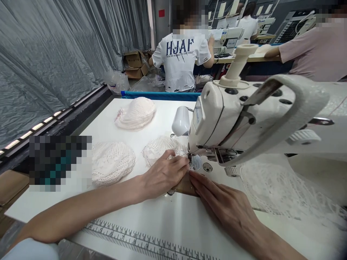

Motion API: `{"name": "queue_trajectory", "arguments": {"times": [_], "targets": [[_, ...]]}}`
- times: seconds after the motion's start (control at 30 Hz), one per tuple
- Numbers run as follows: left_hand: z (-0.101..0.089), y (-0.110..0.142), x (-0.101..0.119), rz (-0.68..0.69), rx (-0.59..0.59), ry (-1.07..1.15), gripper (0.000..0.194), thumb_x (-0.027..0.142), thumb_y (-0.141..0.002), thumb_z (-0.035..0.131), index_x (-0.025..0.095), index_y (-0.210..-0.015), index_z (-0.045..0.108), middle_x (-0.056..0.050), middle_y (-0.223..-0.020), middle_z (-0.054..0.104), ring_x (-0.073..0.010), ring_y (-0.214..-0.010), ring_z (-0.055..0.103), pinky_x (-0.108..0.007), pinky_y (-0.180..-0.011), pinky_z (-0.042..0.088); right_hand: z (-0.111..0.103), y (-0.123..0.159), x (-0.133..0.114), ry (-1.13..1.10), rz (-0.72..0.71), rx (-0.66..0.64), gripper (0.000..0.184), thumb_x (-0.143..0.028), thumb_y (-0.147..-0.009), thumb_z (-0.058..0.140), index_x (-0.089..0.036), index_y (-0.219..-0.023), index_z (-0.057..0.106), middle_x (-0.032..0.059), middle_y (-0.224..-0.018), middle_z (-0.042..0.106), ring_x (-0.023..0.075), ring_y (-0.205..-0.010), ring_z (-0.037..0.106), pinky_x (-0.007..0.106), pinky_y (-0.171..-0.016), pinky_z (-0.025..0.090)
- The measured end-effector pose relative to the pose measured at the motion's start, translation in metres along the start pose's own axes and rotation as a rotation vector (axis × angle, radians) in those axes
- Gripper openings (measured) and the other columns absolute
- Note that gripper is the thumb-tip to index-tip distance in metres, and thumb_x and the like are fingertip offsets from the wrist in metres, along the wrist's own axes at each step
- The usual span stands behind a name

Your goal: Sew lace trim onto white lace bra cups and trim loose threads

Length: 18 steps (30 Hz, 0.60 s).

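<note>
A white lace cup lies by the needle of the white sewing machine, its edge reaching the presser foot. My left hand is on the near side of the cup, fingers bent and closed on its edge beside the foot. My right hand rests on the machine bed just in front of the needle, fingers stretched out together, tips touching the lace edge. Between the hands shows a brownish plate. My left fingertips are partly hidden against the lace.
Stacked lace cups lie left, with another pile behind. More lace lies right, under the machine arm. A printed ruler scale runs along the table's front. Beyond are a person in a white shirt and a pink sleeve.
</note>
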State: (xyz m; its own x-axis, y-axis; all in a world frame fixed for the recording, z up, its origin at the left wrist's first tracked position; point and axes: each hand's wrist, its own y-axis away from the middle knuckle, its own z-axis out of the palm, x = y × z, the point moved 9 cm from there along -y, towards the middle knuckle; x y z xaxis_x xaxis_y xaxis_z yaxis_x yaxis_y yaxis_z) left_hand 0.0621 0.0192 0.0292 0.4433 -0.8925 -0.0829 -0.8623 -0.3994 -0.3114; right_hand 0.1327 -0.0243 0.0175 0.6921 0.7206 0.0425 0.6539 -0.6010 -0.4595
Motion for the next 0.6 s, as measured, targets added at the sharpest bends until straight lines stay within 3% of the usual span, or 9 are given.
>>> {"name": "queue_trajectory", "arguments": {"times": [0.27, 0.6], "targets": [[-0.0001, -0.0012, 0.0047, 0.034, 0.020, -0.026, 0.021, 0.008, -0.091, 0.039, 0.008, -0.097, 0.059, -0.007, -0.094, 0.064, -0.0146, -0.090, 0.057, -0.036, -0.092, 0.036, 0.0005, -0.0008, 0.0020, 0.000, 0.028, -0.005, 0.035, -0.003, -0.089, 0.033, -0.004, -0.113, 0.059, 0.0160, -0.116, 0.064, 0.0176, -0.071, 0.069, 0.026, -0.053, 0.057], [0.0051, -0.0026, -0.0047, -0.015, -0.010, -0.016, 0.026, 0.005, -0.093, 0.032, 0.012, -0.098, 0.057, -0.006, -0.102, 0.063, -0.0141, -0.096, 0.056, -0.037, -0.097, 0.032, -0.0002, -0.0045, 0.0048, -0.024, 0.078, -0.014, 0.035, -0.010, -0.093, 0.032, -0.007, -0.111, 0.062, 0.0150, -0.119, 0.063, 0.0167, -0.071, 0.069, 0.026, -0.048, 0.055]]}}
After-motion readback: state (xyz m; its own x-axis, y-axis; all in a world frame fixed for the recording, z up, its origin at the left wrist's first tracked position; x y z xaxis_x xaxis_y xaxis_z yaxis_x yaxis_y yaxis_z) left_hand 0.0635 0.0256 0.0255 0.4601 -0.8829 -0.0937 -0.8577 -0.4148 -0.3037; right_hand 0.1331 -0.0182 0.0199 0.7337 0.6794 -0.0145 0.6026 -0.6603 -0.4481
